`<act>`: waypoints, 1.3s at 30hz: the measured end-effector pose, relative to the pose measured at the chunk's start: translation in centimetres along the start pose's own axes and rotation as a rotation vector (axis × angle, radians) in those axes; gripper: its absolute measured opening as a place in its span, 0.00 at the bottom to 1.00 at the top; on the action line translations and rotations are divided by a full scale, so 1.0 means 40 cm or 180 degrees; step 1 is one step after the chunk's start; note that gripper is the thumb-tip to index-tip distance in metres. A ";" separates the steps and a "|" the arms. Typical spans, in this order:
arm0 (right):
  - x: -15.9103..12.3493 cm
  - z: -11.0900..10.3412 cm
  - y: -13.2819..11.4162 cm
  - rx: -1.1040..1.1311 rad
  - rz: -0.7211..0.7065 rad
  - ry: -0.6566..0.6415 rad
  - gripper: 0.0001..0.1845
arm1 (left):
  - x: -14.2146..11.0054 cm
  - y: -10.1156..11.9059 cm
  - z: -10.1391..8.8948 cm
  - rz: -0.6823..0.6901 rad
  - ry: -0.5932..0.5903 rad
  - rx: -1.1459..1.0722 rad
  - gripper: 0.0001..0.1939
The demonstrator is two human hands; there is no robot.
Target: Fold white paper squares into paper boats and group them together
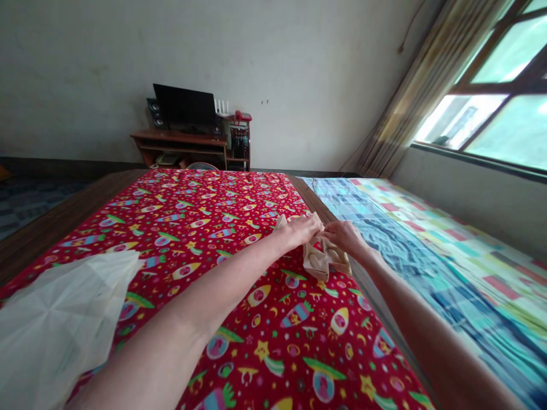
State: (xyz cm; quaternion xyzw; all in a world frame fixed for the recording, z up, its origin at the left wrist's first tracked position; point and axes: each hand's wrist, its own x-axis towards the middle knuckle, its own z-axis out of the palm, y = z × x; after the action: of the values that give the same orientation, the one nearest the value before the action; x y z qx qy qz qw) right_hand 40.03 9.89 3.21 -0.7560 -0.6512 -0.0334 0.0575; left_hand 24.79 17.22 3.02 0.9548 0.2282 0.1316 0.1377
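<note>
Several small cream folded paper pieces [316, 263] with raised, box-like sides lie together near the right edge of a red patterned cloth [256, 319]. My left hand [304, 229] is closed on a folded paper piece at the far side of this group, its fingers partly hidden behind the back of the hand. From the right, my right hand [342, 233] pinches the near edge of the same piece. Both hands almost meet there. Another bit of folded paper [281, 222] shows just left of my left wrist.
Large creased sheets of thin cream paper [55, 319] lie stacked at the near left of the cloth. To the right is a bed surface with a blue checked cloth [384, 239]. A desk [183, 136] with a monitor [186, 105] stands against the far wall.
</note>
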 end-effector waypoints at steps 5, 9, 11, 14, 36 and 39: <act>-0.004 0.003 0.007 -0.0043 0.0023 0.0026 0.18 | -0.025 -0.021 -0.021 -0.0216 0.0030 -0.0006 0.05; -0.009 0.003 0.008 -0.0102 0.0094 0.0042 0.16 | -0.060 -0.028 -0.026 -0.0254 0.0193 -0.0138 0.10; -0.013 -0.002 0.004 -0.0135 0.0149 0.0069 0.15 | -0.070 -0.028 -0.024 -0.0258 0.0250 -0.0192 0.11; -0.016 -0.009 -0.005 -0.0176 0.0143 0.0063 0.14 | -0.075 -0.026 -0.019 -0.0265 0.0266 -0.0248 0.12; -0.024 -0.007 0.003 -0.0303 -0.0135 -0.0063 0.16 | -0.066 -0.009 -0.025 -0.0311 0.0239 0.0073 0.09; -0.033 -0.016 0.000 -0.0285 -0.0156 -0.0016 0.16 | -0.066 -0.011 -0.026 -0.0224 0.0349 0.0102 0.09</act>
State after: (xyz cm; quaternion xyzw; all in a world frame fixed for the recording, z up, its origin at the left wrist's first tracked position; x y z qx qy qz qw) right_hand 39.85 8.50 3.66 -0.7418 -0.6675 -0.0621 0.0211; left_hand 22.03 16.56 3.36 0.9396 0.2709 0.1751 0.1142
